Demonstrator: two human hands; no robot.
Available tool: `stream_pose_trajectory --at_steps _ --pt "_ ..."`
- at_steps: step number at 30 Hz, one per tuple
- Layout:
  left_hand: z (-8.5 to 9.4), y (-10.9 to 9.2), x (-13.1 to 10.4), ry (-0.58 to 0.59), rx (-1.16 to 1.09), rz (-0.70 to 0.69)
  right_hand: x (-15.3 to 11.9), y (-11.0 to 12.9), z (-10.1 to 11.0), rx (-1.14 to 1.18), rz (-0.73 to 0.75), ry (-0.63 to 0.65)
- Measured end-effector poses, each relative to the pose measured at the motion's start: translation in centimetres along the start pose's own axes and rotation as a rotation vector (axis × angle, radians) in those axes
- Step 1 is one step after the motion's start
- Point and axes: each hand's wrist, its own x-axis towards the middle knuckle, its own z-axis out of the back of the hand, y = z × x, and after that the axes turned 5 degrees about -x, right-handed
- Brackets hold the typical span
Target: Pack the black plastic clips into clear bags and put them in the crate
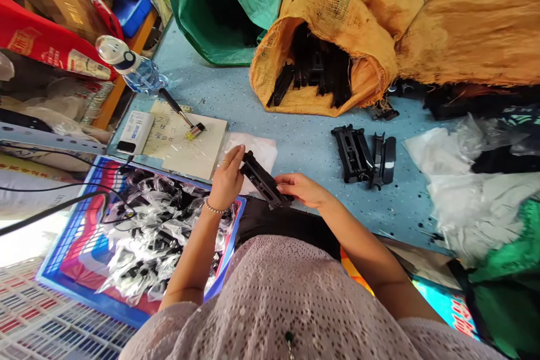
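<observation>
A long black plastic part [266,181] with slots along it is held slantwise over the table's front edge. My left hand [228,177], wearing a ring and a beaded bracelet, is closed at its upper left end. The fingers of my right hand [304,189] pinch its lower right end. Just behind the part, a thin whitish sheet or bag [253,147] lies on the blue speckled table [304,143]. Farther right on the table lie several similar black parts [353,153], close together, one with a glossy curved face [388,160].
An orange woven sack [261,87] of black parts lies open at the back, beside a green sack [185,17]. At left are a water bottle [141,70], a board [211,146] with a brush-like tool [179,107], and a blue crate [63,247] of bagged parts. Whitish plastic bags [476,197] lie right.
</observation>
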Motion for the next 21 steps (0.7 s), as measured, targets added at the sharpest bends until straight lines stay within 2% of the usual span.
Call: stream_pose_trajectory --at_steps 2,6,9,11,13,15,16,17,18,20,21 --pt "0.3 -0.4 -0.6 0.004 0.026 -0.073 0.7 -0.3 0.1 0.022 -0.007 -0.003" --pt "0.3 -1.6 -1.7 -0.042 0.037 -0.14 1.6 -0.1 0.6 0.047 0.063 -0.093" --pt "-1.0 -3.3 -2.1 0.112 -0.082 -0.315 1.8 0.5 0.3 0.126 0.122 -0.124" --pt "-2.0 -4.3 -2.2 0.205 -0.172 -0.372 1.9 0.6 -0.3 0.179 0.164 -0.168" --pt "-2.7 -4.9 -2.1 0.23 -0.189 -0.356 1.9 0.3 -1.4 0.2 0.196 -0.266" --pt "-2.5 -5.2 -2.1 0.188 -0.143 -0.345 1.6 -0.2 -2.7 0.198 0.238 -0.398" --pt "-1.9 -5.4 -2.2 0.161 -0.116 -0.334 1.2 -0.4 -3.4 0.186 0.259 -0.429" --pt "-0.8 -5.7 -2.6 0.135 -0.098 -0.314 0.6 -0.4 -3.9 0.159 0.267 -0.403" --pt "0.6 -6.0 -3.1 0.111 -0.098 -0.276 -0.2 -0.2 -4.3 0.114 0.257 -0.319" --pt "4.6 -6.3 -4.7 0.089 -0.145 -0.135 -2.2 0.9 -3.9 -0.033 0.224 -0.108" --pt "6.9 -6.3 -5.7 0.09 -0.172 -0.047 -3.3 1.7 -3.1 -0.137 0.234 -0.081"
